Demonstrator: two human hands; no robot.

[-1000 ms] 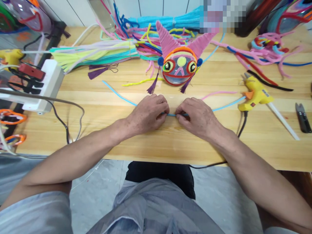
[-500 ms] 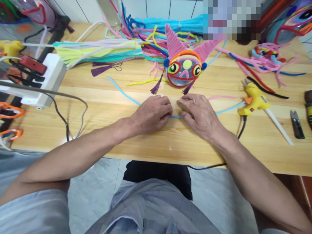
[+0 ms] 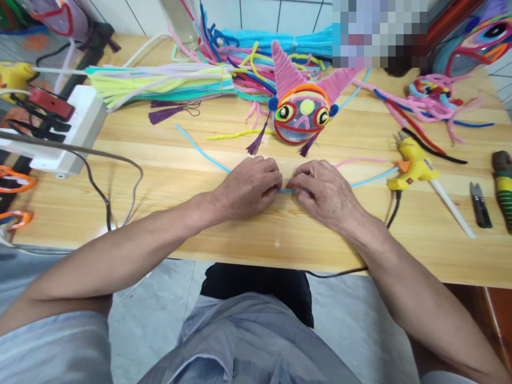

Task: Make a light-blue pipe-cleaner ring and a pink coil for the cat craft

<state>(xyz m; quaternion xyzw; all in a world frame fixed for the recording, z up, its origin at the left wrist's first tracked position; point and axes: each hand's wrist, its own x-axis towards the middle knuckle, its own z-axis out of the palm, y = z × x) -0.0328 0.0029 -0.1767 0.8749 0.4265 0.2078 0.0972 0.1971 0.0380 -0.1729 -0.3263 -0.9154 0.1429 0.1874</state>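
Note:
A light blue pipe cleaner [image 3: 202,151] runs across the wooden table under both hands, its ends showing to the left and right. My left hand [image 3: 253,188] is closed on it near the middle, fingers curled. Close beside it, my right hand [image 3: 320,189] pinches the same pipe cleaner between thumb and fingertips. A short blue stretch shows between the two hands. Just beyond them sits a mask-like figure [image 3: 301,113] with pink ears, round yellow eyes and purple tassels. A pink pipe cleaner [image 3: 362,160] lies behind my right hand.
On the right lie a yellow glue gun [image 3: 418,162], black snips [image 3: 480,205] and a green-and-black handled tool [image 3: 503,186]. Bundled pipe cleaners [image 3: 160,85] line the back. At left are a white power strip [image 3: 82,128] and loose cables [image 3: 108,154].
My right hand's fingers have closed from a looser, spread pose to a pinch on the blue pipe cleaner, a little nearer my left hand. The left hand stays nearly still.

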